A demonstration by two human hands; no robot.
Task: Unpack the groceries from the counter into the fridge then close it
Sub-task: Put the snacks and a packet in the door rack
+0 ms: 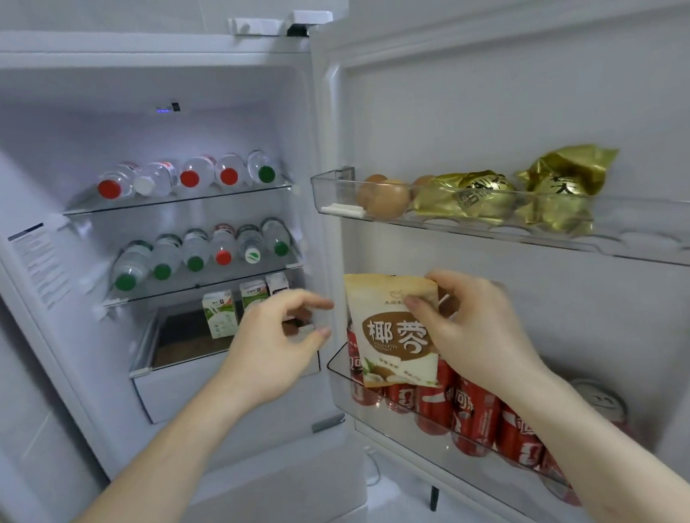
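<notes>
The fridge (pixel 317 139) stands open, its door (pixel 528 94) swung to the right. My right hand (pixel 472 325) grips a cream and brown snack pouch (pixel 394 331) by its top right corner. The pouch stands upright over the red cans (pixel 471 412) in the lower door bin (pixel 345 389). My left hand (pixel 277 341) hovers just left of the pouch, in front of the open drawer (pixel 220 378), fingers loosely curled and holding nothing.
Water bottles lie on the top shelf (pixel 177 200) and the middle shelf (pixel 205 286). Small milk cartons (pixel 220 318) stand in the drawer. The upper door bin (pixel 476 222) holds eggs (pixel 386 200) and gold foil packs (pixel 552 191).
</notes>
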